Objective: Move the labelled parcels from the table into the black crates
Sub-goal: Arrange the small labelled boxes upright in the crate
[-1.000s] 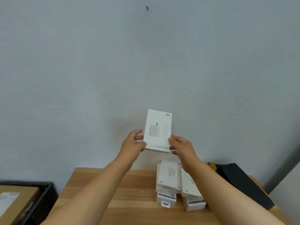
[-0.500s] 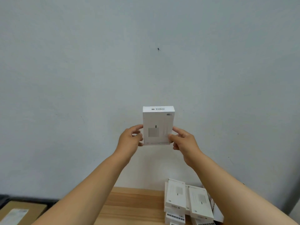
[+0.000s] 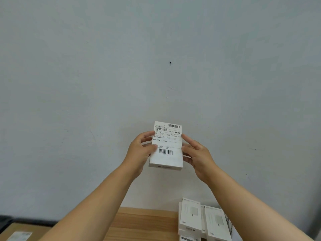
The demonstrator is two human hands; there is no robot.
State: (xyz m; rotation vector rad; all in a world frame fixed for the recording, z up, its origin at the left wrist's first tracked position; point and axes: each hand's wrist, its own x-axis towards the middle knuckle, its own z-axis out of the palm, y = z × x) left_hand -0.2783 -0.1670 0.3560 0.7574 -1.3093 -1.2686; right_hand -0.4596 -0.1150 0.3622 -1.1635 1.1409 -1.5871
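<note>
A small white parcel [image 3: 167,146] is held up in front of the wall, its shipping label with two barcodes facing me. My left hand [image 3: 141,152] grips its left edge, thumb on the label. My right hand [image 3: 197,153] pinches its right edge with thumb and fingers. Below on the wooden table [image 3: 144,225] lies a stack of several more white parcels [image 3: 199,221]. At the lower left, the rim of a black crate [image 3: 34,221] shows, with a brown labelled box [image 3: 20,233] inside it.
A plain grey wall [image 3: 156,66] fills most of the view behind the table. The crate stands to the left of the table, lower than its top.
Both hands lifted the parcel and turned it over, so its shipping label now faces me instead of the printed front. The view tilted upward, so less of the table shows.
</note>
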